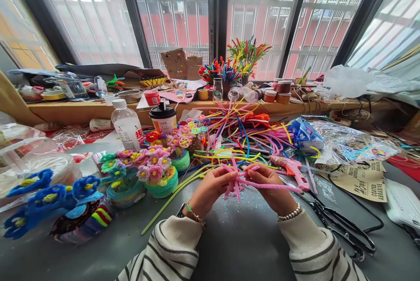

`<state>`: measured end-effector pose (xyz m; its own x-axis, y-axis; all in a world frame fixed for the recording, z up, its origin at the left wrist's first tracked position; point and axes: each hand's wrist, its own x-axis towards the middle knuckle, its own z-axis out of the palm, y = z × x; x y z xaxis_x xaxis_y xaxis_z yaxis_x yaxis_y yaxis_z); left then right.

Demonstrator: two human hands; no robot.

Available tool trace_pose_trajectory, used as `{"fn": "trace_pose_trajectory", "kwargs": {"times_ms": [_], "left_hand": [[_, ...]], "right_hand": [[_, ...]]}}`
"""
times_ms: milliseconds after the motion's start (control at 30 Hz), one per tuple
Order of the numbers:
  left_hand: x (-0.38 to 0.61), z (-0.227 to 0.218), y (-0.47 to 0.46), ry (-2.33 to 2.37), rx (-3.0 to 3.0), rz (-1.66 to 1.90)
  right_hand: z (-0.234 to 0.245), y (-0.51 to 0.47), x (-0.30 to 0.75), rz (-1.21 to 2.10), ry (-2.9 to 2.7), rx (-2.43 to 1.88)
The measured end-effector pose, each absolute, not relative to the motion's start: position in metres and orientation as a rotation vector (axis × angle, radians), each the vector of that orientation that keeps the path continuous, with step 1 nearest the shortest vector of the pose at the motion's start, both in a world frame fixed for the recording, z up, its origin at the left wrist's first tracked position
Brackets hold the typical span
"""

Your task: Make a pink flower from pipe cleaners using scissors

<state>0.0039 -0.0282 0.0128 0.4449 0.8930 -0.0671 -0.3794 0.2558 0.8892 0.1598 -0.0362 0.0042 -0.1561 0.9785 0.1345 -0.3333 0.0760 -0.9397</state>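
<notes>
Pink, fuzzy strands are crossed into a star-like pipe-cleaner piece (236,177), which is held above the grey tabletop (243,246) between both hands, near the middle of the view. By the left hand (211,188) the piece is pinched at its left side, with the thumb laid along the top and the fingers curled underneath. By the right hand (271,187) it is gripped from the other side, thumb and forefinger being brought close together near the crossing; whether the lower fingers are also pressed against it cannot be told. One long strand is stretched rightward across the right hand, its end brought near the handle of a pink glue gun (298,174).

Both wrists are angled inward, and the forearms, covered by striped sleeves (164,246), are spread apart toward the lower edge. A green-beaded bracelet (188,207) is worn on the left wrist and a silver-beaded one (291,212) on the right.

Below the hands, the tabletop is speckled with glitter (225,220). Pots of fuzzy flowers (154,167) are grouped to the left, loose pipe cleaners (262,132) are heaped beyond, and black-handled scissors (341,224) are laid to the right.
</notes>
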Motion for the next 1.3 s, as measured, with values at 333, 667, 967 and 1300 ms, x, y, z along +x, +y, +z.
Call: {"fn": "trace_pose_trajectory", "kwargs": {"times_ms": [333, 667, 967, 1300], "left_hand": [[0.007, 0.009, -0.027, 0.526, 0.686, 1.069], [0.017, 0.007, -0.031, 0.545, 0.529, 1.104], [0.018, 0.003, -0.03, 0.587, 0.489, 1.132], [0.018, 0.005, -0.031, 0.595, 0.53, 1.197]], "right_hand": [[0.001, -0.034, 0.158, 1.293, -1.072, -0.845], [0.003, -0.036, 0.155, 1.112, -1.206, -0.877], [0.006, -0.042, 0.151, 0.962, -1.315, -0.892], [0.002, -0.043, 0.151, 0.805, -1.441, -0.94]]}}
